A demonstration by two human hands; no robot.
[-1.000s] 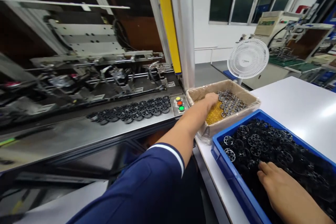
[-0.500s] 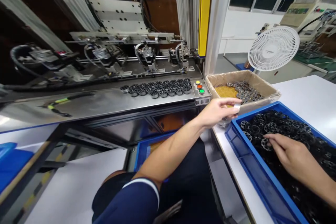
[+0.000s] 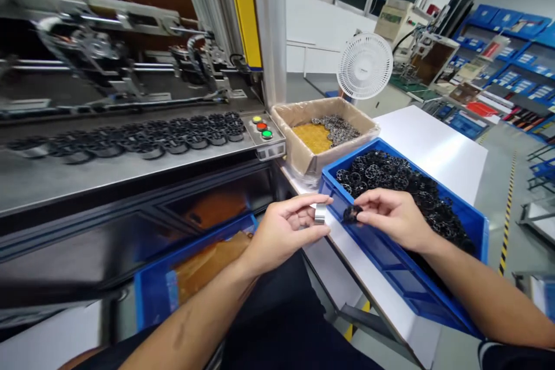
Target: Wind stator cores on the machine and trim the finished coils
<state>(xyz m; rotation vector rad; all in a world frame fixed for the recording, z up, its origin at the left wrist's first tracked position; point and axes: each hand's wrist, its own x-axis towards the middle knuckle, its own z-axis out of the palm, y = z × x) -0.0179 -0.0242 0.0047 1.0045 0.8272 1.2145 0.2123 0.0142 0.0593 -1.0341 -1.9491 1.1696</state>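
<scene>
My left hand (image 3: pixel 284 231) pinches a small silver metal ring (image 3: pixel 319 213) between thumb and fingers, in front of me. My right hand (image 3: pixel 390 217) holds a black round plastic wheel part (image 3: pixel 351 213) right beside it, over the near corner of the blue bin (image 3: pixel 390 269). The two parts are almost touching. The blue bin is full of black wheel parts (image 3: pixel 403 185). Behind it stands a cardboard box (image 3: pixel 303 153) lined with plastic, holding silver rings (image 3: pixel 338 127) and a yellow sheet.
A steel machine shelf (image 3: pixel 87 170) at the left carries rows of black wheel parts (image 3: pixel 165 136) and a panel with yellow, red and green buttons (image 3: pixel 261 126). A white fan (image 3: pixel 365 66) stands behind the box. A lower blue bin (image 3: pixel 191 272) sits by my knees. White table (image 3: pixel 429 139) at right.
My left hand came back from the cardboard box with a silver ring. My right hand lifted a black part out of the blue bin. Both hands met in front of me.
</scene>
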